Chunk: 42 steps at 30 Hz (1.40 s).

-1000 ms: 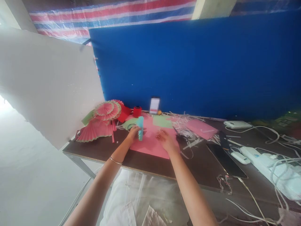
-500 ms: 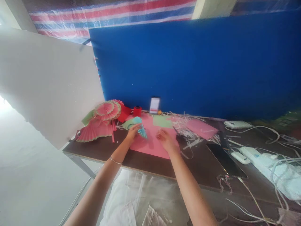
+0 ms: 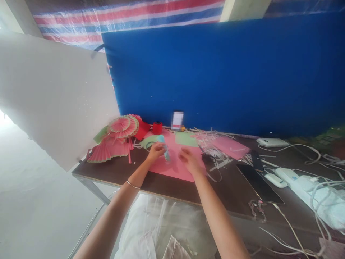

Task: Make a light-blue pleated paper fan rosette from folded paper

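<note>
Since half a second ago, the blue pleated paper (image 3: 166, 155) has been turning: it is now showing as a narrow, blurred strip instead of two small spread fans. Around its middle, the left hand (image 3: 156, 150) is holding it in a narrow pinch, and the paper is slanting over the pink sheet (image 3: 175, 171). The right hand (image 3: 188, 159) is hovering over the same sheet, apart from the paper, its fingers curling loosely; whether it is gripping anything, I cannot tell. Beneath, the dark desk (image 3: 226, 196) is bearing the pink sheet, and a smaller green sheet (image 3: 186, 139) is lying at its back part. On the left, paper fans (image 3: 118, 125) in pink and green are sitting in a pile, with a red spool (image 3: 157, 128) standing near them. A phone (image 3: 176, 120) is standing upright before the blue board (image 3: 215, 72). White paper strips (image 3: 211, 142) are lying heaped to the right. Further right, a black tablet (image 3: 260, 184) is resting flat near a white power strip (image 3: 287, 177), where white cables are crowding
</note>
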Available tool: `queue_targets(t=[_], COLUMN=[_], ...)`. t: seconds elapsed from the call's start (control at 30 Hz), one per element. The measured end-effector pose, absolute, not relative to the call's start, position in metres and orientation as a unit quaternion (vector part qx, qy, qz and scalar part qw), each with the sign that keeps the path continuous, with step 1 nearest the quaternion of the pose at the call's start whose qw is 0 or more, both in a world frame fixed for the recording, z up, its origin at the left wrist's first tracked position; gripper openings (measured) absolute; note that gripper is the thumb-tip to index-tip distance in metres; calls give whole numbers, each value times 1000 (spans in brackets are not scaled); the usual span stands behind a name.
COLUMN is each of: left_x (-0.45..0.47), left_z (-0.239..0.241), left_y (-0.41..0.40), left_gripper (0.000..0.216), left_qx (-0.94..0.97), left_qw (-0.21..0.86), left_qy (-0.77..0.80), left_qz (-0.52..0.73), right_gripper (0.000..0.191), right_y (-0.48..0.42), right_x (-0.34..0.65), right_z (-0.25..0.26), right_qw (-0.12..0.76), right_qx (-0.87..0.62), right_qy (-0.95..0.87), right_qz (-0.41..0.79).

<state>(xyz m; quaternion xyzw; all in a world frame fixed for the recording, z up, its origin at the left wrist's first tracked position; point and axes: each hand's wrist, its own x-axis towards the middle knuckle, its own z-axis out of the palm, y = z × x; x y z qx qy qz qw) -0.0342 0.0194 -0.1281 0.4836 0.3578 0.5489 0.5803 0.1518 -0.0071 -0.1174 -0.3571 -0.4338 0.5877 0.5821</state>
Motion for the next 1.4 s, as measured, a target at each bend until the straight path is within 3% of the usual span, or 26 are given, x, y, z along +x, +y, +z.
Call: queue_targets(t=[0.57, 0.87, 1.4], left_x=[-29, -26, -19], left_z=[-128, -136, -129], left_y=[10, 9, 0], left_gripper=[56, 66, 60], left_qx=[650, 716, 781], left_qw=[425, 378, 283], left_qy=[367, 337, 357], left_qz=[512, 480, 427], right_gripper=[29, 22, 21], right_y=[-7, -10, 1], right_x=[149, 136, 130], right_z=[-123, -122, -143], right_qw=[554, 534, 562], right_qx=[-403, -399, -412], right_qy=[-495, -546, -520], right_qz=[535, 508, 493])
